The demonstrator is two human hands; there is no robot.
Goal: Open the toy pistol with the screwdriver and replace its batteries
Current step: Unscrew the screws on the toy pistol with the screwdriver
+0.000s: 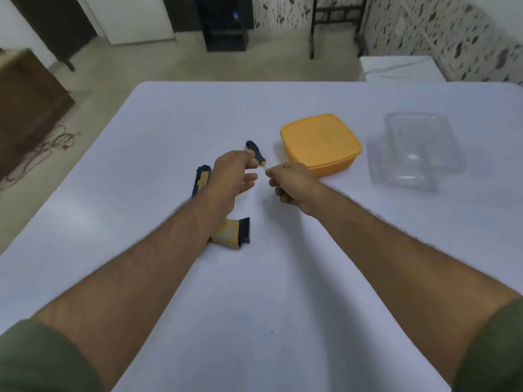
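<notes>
The black handle of a small screwdriver [255, 154] with a black-and-orange grip and a thin metal shaft is pinched between the thumb and forefinger of the left hand [232, 176]; the other fingers [250, 176] of that hand are held loosely bent beneath it, with nothing in them. The shaft end of the screwdriver is met by the fingertips of the right hand [291, 183], whose fingers are curled inward and closed about the metal tip, so that the tool is held at both ends and raised above the surface. Whether anything else is held inside the curled right hand cannot be told.

Under the left wrist and forearm a yellow-and-black plastic toy pistol [223, 222] is lain flat on the white counter [141, 210]. Its barrel end is seen beyond the hand, to the left of it, and its yellow grip with a black base is seen nearer the person, to the right of the forearm; the middle part is hidden by the arm.

Just beyond the right hand an orange square plastic box [321, 144] with a closed lid is set on the counter. To the right of it, well apart from the hands, a clear plastic blister tray [416, 151] is placed. Both forearms are bare, and olive-green sleeves [42, 360] are seen at the lower corners.
</notes>
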